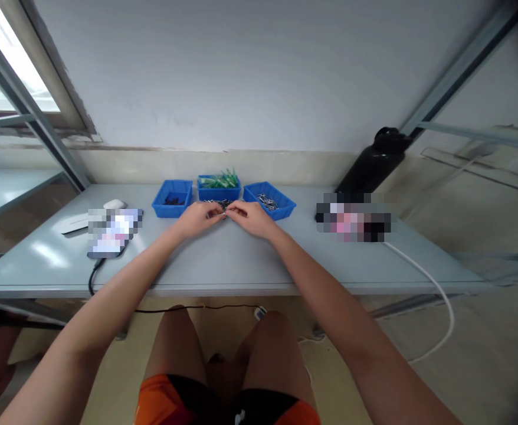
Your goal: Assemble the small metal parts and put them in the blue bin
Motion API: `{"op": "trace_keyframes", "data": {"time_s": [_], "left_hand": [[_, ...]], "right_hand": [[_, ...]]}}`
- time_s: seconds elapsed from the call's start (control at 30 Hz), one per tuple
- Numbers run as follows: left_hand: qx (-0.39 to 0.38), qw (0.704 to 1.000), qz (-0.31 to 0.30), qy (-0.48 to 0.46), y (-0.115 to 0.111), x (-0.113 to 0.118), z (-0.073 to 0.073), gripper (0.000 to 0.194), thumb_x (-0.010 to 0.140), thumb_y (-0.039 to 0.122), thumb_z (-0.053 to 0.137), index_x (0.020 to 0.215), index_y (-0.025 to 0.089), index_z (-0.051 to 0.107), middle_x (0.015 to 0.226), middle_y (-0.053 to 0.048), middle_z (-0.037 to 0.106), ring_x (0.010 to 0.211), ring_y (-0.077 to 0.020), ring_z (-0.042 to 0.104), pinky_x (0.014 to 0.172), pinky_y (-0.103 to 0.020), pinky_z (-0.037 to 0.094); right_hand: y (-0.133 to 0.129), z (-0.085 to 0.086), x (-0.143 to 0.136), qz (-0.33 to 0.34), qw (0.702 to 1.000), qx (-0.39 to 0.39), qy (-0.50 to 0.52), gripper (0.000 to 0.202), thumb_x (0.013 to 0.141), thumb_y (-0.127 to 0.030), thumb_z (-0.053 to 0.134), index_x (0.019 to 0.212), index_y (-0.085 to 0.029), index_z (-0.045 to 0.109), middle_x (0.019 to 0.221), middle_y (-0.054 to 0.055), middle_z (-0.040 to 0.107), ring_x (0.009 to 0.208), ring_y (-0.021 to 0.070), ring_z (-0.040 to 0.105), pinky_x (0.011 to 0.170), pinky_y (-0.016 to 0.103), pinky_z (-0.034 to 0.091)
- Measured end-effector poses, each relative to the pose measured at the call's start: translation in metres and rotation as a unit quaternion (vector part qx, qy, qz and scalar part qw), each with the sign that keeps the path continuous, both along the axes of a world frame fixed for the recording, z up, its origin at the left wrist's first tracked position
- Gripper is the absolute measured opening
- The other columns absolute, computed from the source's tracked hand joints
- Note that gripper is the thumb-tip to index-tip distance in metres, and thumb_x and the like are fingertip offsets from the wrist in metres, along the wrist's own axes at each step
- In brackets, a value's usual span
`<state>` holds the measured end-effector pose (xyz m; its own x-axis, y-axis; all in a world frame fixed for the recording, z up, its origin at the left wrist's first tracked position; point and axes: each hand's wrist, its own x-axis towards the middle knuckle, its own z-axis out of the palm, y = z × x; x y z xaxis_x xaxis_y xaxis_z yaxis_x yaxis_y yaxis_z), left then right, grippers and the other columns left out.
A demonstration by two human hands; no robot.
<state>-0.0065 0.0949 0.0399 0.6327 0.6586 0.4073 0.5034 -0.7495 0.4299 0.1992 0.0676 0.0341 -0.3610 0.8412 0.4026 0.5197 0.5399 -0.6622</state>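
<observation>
Left hand point(197, 218), right hand point(253, 217) — fingers point(238, 206) pinching slim silvery piece point(217, 214) between them.

Both hands positioned at the worktop point(223, 260), in front of three blue parts bins.
Left hand point(197, 219) and right hand point(255, 218) meet at the fingertips around a slender, light-coloured part point(217, 214); the right hand's grip is too small to verify. Left bin point(161, 211): dark pieces point(174, 199). Centre bin point(219, 193): green strips point(219, 180). Right bin point(285, 211): metal pins point(268, 202). Left side: smartphone point(116, 233) with black cable point(92, 277). Right side: black bottle point(369, 165), standing near the wall point(259, 77).
</observation>
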Motion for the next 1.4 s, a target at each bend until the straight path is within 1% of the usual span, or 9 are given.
{"op": "trace_keyframes", "data": {"time_s": [0.13,0.3,0.5,0.63,0.7,0.87,1.07,1.23,1.4], "left_hand": [[0.028,1.000,0.000,-0.002,0.001,0.000,0.000,0.023,0.089,0.035,0.056,0.092,0.017,0.070,0.085,-0.004,0.072,0.070,-0.0146,0.062,0.066,-0.025,0.046],[0.019,0.999,-0.005,-0.033,0.000,0.001,0.001,0.027,0.089,0.040,0.057,0.091,0.017,0.071,0.083,-0.004,0.072,0.068,-0.0137,0.061,0.065,-0.024,0.047],[0.004,0.998,-0.040,-0.051,0.000,0.003,-0.001,0.024,0.089,0.037,0.057,0.094,0.017,0.071,0.090,-0.006,0.072,0.080,-0.0155,0.065,0.068,-0.023,0.050],[-0.013,0.999,-0.010,-0.051,-0.003,0.002,0.002,0.025,0.089,0.036,0.054,0.097,0.017,0.069,0.095,-0.005,0.072,0.082,-0.0159,0.065,0.069,-0.024,0.051],[-0.017,0.999,0.004,-0.042,-0.004,0.002,0.003,0.024,0.089,0.035,0.054,0.096,0.017,0.068,0.091,-0.005,0.072,0.078,-0.0157,0.065,0.069,-0.025,0.050],[0.015,1.000,0.016,0.008,-0.001,0.000,0.002,0.020,0.089,0.031,0.055,0.093,0.018,0.069,0.086,-0.004,0.072,0.073,-0.0160,0.063,0.068,-0.026,0.047],[0.045,0.999,0.015,0.019,0.002,-0.002,0.003,0.019,0.089,0.030,0.057,0.094,0.019,0.072,0.090,-0.005,0.073,0.080,-0.0181,0.065,0.073,-0.027,0.048],[0.062,0.998,0.008,0.025,0.005,-0.004,0.002,0.019,0.090,0.027,0.056,0.095,0.020,0.073,0.093,-0.006,0.073,0.085,-0.0199,0.066,0.077,-0.030,0.049],[0.076,0.997,0.008,0.016,0.008,-0.006,0.001,0.022,0.093,0.032,0.054,0.095,0.020,0.073,0.094,-0.006,0.074,0.085,-0.0199,0.066,0.076,-0.029,0.048]], "right_hand": [[0.000,0.000,0.001,0.008,1.000,-0.017,-0.021,0.025,0.087,-0.037,0.051,0.091,-0.018,0.067,0.078,0.003,0.067,0.070,0.0151,0.055,0.066,0.026,0.038],[0.001,-0.001,0.002,0.017,0.999,-0.019,-0.038,0.024,0.087,-0.034,0.050,0.090,-0.018,0.067,0.074,0.002,0.065,0.068,0.0141,0.054,0.066,0.025,0.037],[0.001,-0.001,0.000,0.034,0.998,-0.022,-0.054,0.022,0.086,-0.031,0.048,0.086,-0.017,0.065,0.068,0.000,0.060,0.064,0.0126,0.049,0.063,0.024,0.034],[0.001,-0.001,0.001,0.012,0.999,-0.019,-0.031,0.024,0.087,-0.036,0.050,0.090,-0.018,0.066,0.072,0.001,0.062,0.066,0.0137,0.052,0.063,0.025,0.036],[0.002,-0.001,0.002,0.003,1.000,-0.015,-0.020,0.025,0.086,-0.037,0.052,0.093,-0.018,0.066,0.073,0.001,0.063,0.066,0.0140,0.052,0.064,0.025,0.037],[0.004,-0.003,0.003,-0.004,1.000,-0.006,-0.014,0.029,0.087,-0.041,0.052,0.096,-0.018,0.066,0.071,0.001,0.062,0.064,0.0144,0.052,0.063,0.026,0.038],[0.006,-0.004,0.003,-0.015,0.999,-0.020,-0.021,0.029,0.091,-0.039,0.048,0.098,-0.018,0.065,0.071,0.002,0.063,0.064,0.0143,0.053,0.064,0.026,0.037],[0.004,-0.005,0.000,0.028,0.997,-0.045,-0.057,0.025,0.091,-0.036,0.048,0.095,-0.019,0.065,0.071,0.001,0.064,0.065,0.0136,0.055,0.065,0.025,0.038],[0.004,-0.001,0.002,-0.022,0.998,-0.036,-0.049,0.024,0.091,-0.034,0.049,0.094,-0.018,0.066,0.070,0.001,0.064,0.065,0.0141,0.055,0.066,0.026,0.038]]}}
